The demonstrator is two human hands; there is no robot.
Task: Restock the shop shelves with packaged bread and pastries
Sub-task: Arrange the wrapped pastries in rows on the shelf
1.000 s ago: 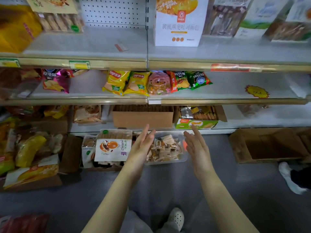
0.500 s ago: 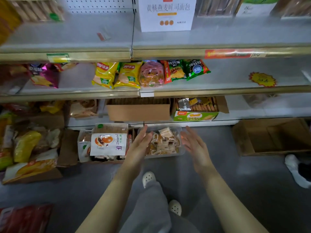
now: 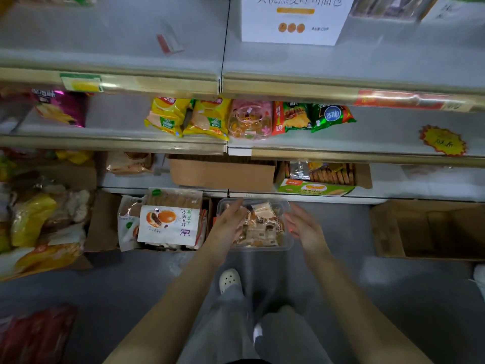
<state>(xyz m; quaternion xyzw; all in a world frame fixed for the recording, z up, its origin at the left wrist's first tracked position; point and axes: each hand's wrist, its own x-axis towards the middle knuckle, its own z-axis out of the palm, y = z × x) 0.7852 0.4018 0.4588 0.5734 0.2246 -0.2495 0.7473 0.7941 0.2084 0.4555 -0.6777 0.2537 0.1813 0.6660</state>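
Head view (the only view). Person stands facing the shelving, both forearms reaching down toward floor-level stock. Task item in hand for this step: a clear tray [image 3: 265,227] of individually wrapped pastries, on the floor against the foot of the unit, just right of a pastry bag [image 3: 168,224] with an orange picture on its label. Left hand [image 3: 231,222]: fingers straight and together, palm turned inward, overlapping the tray's left edge in the picture; contact likely, but I cannot tell for certain. Right hand [image 3: 301,227]: spread and slack, palm inward, just beside the tray's right edge, slightly blurred, apparently not touching. Neither hand holds anything. Judgement: this is the pick-up step, hands bracketing the tray before closing on it; nothing from this tray is shelved yet. Next move calls for pressing both palms onto the short sides, or hooking fingers under the rim, and lifting level, since thin plastic will probably flex and the lid may pop. Candidate slots: bare stretch of the middle shelf [image 3: 380,127] right of the crisp bags [image 3: 189,116], or the lowest shelf [image 3: 420,179] right of the green-fronted carton [image 3: 315,189].
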